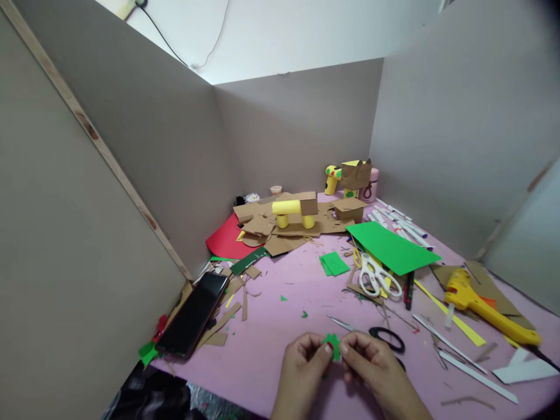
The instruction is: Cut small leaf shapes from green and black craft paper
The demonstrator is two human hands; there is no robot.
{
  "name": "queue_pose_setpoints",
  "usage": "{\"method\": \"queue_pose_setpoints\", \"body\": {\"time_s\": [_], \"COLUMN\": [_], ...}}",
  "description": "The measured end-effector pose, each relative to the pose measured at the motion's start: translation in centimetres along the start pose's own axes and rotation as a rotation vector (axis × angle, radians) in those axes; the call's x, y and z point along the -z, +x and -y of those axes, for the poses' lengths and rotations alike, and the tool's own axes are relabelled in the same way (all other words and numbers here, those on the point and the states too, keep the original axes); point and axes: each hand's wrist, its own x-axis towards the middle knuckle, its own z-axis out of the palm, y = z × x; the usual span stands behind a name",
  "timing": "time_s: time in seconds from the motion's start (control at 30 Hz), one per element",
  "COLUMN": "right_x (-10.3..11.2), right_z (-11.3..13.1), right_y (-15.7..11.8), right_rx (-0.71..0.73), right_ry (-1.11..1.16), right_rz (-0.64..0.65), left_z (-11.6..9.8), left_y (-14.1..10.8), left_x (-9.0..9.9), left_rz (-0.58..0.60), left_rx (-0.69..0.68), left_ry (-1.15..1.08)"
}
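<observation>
The pink bench (280, 303) is carrying two overlapping green paper squares (336, 263) near its middle. Black-handled scissors (374, 332) are lying closer to the front, and white paper strips (478, 377) are lying to their right. Markers (411, 228) are lying toward the right rear, while a red sheet (226, 239) is lying at the left rear.

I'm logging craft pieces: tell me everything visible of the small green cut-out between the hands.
The small green cut-out is a bright, flat, thin piece that looks like paper or foam, its upper edge notched. The left hand pinches one side, the right hand the other, above the near part of the pink table. Both hide part of it, so its full outline cannot be told.
</observation>
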Motion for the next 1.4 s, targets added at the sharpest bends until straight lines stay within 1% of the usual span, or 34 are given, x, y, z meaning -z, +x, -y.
{"method": "queue_pose_setpoints", "body": {"time_s": [0.1, 0.33, 0.53, 0.67, 0.87, 1.07, 1.4], "right_x": [0.1, 0.3, 0.3, 0.2, 0.1, 0.2, 0.1], "right_z": [-0.3, -1.4, -1.2, -1.1, -1.1, -1.4, -1.4], "right_y": [-0.1, 0.1, 0.1, 0.0, -0.1, 0.1, 0.2], "right_rx": [0.000, 0.018, 0.045, 0.072, 0.078, 0.093, 0.094], "right_ry": [0.032, 0.039, 0.020, 0.013, 0.008, -0.017, -0.033], "right_rz": [0.011, 0.003, -0.010, -0.019, 0.039, 0.031, 0.061], "left_z": [0.1, 0.2, -0.3, -0.4, -0.5, -0.2, 0.5], "left_y": [-0.1, 0.0, -0.4, -0.4, -0.5, -0.4, -0.3], "left_x": [-0.1, 0.1, 0.0, -0.2, -0.5, -0.4, 0.0], "left_rz": [0.007, 0.040, 0.078, 0.070, 0.082, 0.061, 0.076], "left_rx": [0.002, 0.022, 0.011, 0.005, -0.001, -0.004, -0.033], "left_ry": [0.038, 0.010, 0.078, 0.098, 0.090, 0.094, 0.079]}}
